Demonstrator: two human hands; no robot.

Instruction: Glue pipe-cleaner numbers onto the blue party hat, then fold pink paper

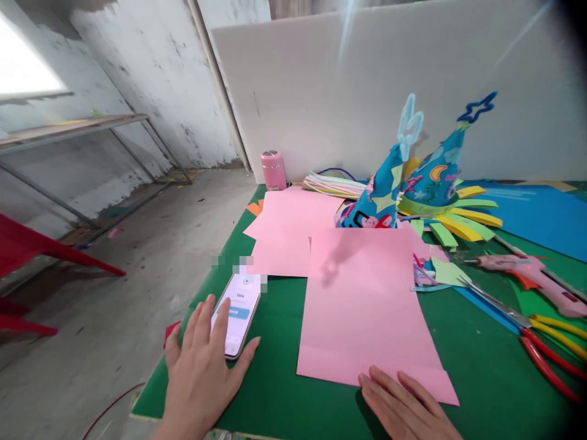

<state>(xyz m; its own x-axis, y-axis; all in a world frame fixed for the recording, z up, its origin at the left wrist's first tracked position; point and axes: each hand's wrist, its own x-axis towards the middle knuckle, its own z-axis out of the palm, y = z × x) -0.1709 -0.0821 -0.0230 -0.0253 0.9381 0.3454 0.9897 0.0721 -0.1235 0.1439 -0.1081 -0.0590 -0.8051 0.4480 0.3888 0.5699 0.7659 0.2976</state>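
My left hand (204,357) is spread over a lit smartphone (236,333) near the left edge of the green table (270,397). Its fingertips are on or just above the screen; I cannot tell which. The lower near edge of a pink paper sheet (360,305) lies under my right hand (406,403), whose fingers are stretched out flat. More pink paper (293,223) lies behind that sheet, to the left. A blue decorated paper cone hat (378,192) with a light-blue topper stands just beyond the sheet.
Red-handled scissors (523,318) and a pink glue gun (527,269) lie to the right. A second cone hat (438,171) stands at the back with yellow and green strips. A pink bottle (274,170) is at the far left corner. A red chair (50,250) stands left.
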